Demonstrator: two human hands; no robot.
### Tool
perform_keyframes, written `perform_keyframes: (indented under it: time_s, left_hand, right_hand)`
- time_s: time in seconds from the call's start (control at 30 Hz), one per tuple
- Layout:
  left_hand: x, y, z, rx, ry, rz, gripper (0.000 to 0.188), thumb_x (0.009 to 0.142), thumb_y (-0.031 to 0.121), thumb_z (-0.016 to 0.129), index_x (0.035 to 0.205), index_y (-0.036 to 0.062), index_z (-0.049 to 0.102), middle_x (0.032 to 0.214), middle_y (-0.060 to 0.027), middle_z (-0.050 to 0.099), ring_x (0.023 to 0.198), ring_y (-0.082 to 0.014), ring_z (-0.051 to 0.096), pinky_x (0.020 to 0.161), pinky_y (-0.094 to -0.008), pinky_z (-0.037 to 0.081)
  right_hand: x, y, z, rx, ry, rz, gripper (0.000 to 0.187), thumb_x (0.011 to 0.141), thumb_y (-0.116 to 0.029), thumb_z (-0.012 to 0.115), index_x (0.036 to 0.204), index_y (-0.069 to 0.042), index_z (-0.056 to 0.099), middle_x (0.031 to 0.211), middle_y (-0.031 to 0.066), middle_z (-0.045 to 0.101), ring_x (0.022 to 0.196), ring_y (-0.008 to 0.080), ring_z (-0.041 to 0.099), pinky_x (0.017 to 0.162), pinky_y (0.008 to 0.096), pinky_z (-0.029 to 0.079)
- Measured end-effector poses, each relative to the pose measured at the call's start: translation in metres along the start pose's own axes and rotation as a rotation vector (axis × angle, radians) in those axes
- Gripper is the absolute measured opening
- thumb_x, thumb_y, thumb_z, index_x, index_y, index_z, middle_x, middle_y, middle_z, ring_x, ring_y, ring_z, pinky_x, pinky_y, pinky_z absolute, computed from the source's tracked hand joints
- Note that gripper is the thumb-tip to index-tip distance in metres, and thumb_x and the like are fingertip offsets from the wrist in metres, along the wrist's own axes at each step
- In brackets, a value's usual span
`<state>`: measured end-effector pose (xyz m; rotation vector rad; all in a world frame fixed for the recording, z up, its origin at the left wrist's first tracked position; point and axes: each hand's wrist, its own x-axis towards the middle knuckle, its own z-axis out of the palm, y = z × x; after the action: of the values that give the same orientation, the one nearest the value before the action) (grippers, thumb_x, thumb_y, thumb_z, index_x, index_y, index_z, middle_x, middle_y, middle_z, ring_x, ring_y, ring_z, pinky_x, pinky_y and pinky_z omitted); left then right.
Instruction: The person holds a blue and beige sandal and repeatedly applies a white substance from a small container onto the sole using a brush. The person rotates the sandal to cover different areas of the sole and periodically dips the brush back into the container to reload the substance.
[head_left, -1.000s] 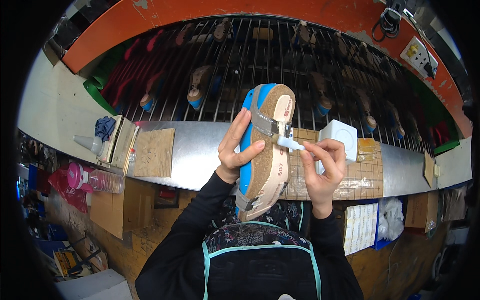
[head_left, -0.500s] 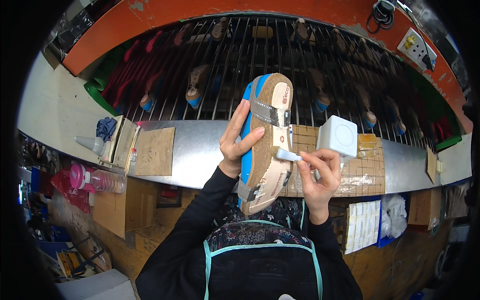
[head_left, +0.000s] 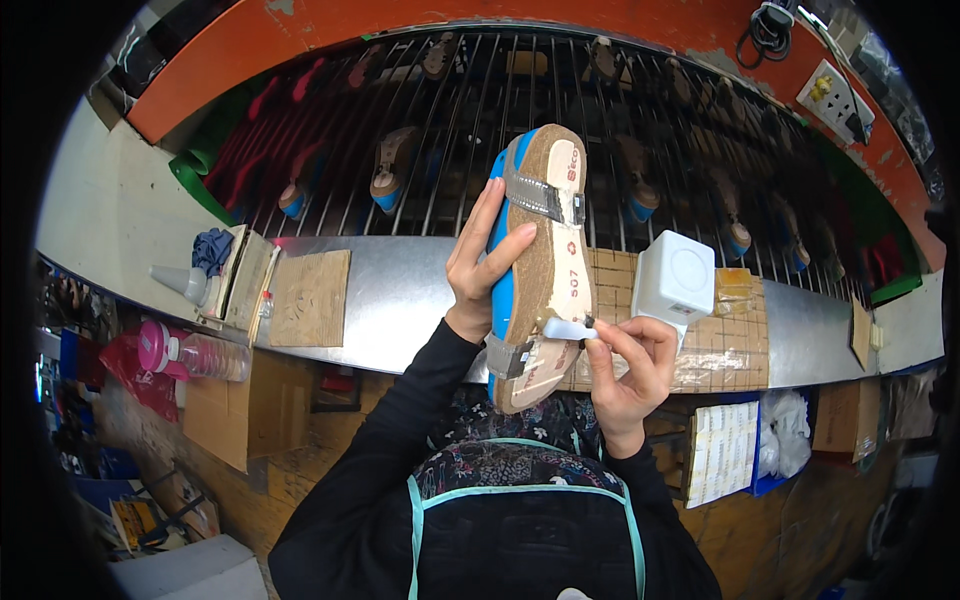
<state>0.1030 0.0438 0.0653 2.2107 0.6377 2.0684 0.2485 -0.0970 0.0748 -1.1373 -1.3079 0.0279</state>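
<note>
My left hand (head_left: 480, 270) grips a sandal (head_left: 538, 265) from its left side, thumb on the cork and fingers along the blue side. The sandal is held up with its underside showing: a brown cork rim, a pale printed middle, and grey straps folded over the edges. In my right hand (head_left: 634, 372), a small brush (head_left: 568, 328) with a white handle is pinched between thumb and fingers. Its bristle end touches the cork near the lower strap. A white square-topped container (head_left: 677, 275) stands just beyond my right hand.
Under the container lies a grid-marked cardboard sheet (head_left: 728, 345) on the metal ledge (head_left: 400, 290). Behind it, several sandals rest on a rack of metal bars (head_left: 460, 150). A cardboard piece (head_left: 308, 300) and grey cone (head_left: 180, 282) are at left; a pink-lidded bottle (head_left: 205, 357) sits lower.
The brush has moved down and slightly left along the cork, toward the lower strap. The sandal has shifted slightly up and right, and my right hand slightly down.
</note>
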Motion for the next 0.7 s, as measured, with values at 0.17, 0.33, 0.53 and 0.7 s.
perform_keyframes:
  time_s: [0.17, 0.33, 0.53, 0.7]
  left_hand:
    - [0.003, -0.004, 0.001, 0.051, 0.011, 0.007, 0.045, 0.072, 0.022, 0.081, 0.114, 0.0212, 0.066, 0.137, -0.0229, 0.053, 0.124, -0.0407, 0.054, 0.101, -0.0455, 0.049]
    - [0.003, -0.009, 0.0, 0.062, 0.007, 0.005, 0.045, 0.072, 0.02, 0.08, 0.114, 0.0216, 0.066, 0.138, -0.0227, 0.052, 0.124, -0.0403, 0.054, 0.102, -0.0451, 0.049]
    - [-0.003, -0.012, 0.0, 0.084, -0.004, -0.028, 0.047, 0.072, 0.02, 0.08, 0.117, 0.0225, 0.066, 0.139, -0.022, 0.051, 0.125, -0.0404, 0.053, 0.102, -0.0454, 0.049]
    - [-0.005, -0.015, 0.0, 0.099, 0.005, -0.055, 0.049, 0.072, 0.02, 0.08, 0.119, 0.0228, 0.065, 0.14, -0.0202, 0.051, 0.125, -0.0397, 0.053, 0.102, -0.0449, 0.049]
  right_hand:
    - [0.003, -0.007, -0.006, -0.157, -0.039, -0.127, 0.029, 0.07, -0.008, 0.082, 0.098, -0.013, 0.076, 0.094, 0.0025, 0.056, 0.081, 0.0158, 0.053, 0.081, 0.0312, 0.035]
    - [0.014, -0.009, -0.016, -0.33, -0.061, -0.364, 0.032, 0.068, -0.01, 0.083, 0.099, -0.014, 0.076, 0.094, 0.0017, 0.055, 0.077, 0.0144, 0.053, 0.083, 0.0343, 0.031]
    - [0.027, -0.003, -0.013, -0.314, -0.045, -0.309, 0.032, 0.066, -0.011, 0.084, 0.098, -0.016, 0.077, 0.095, 0.002, 0.056, 0.074, 0.0148, 0.051, 0.077, 0.0344, 0.031]
    - [0.03, -0.003, -0.014, -0.288, -0.127, -0.363, 0.03, 0.067, -0.01, 0.084, 0.096, -0.016, 0.077, 0.095, 0.0025, 0.057, 0.079, 0.0155, 0.053, 0.077, 0.0338, 0.032]
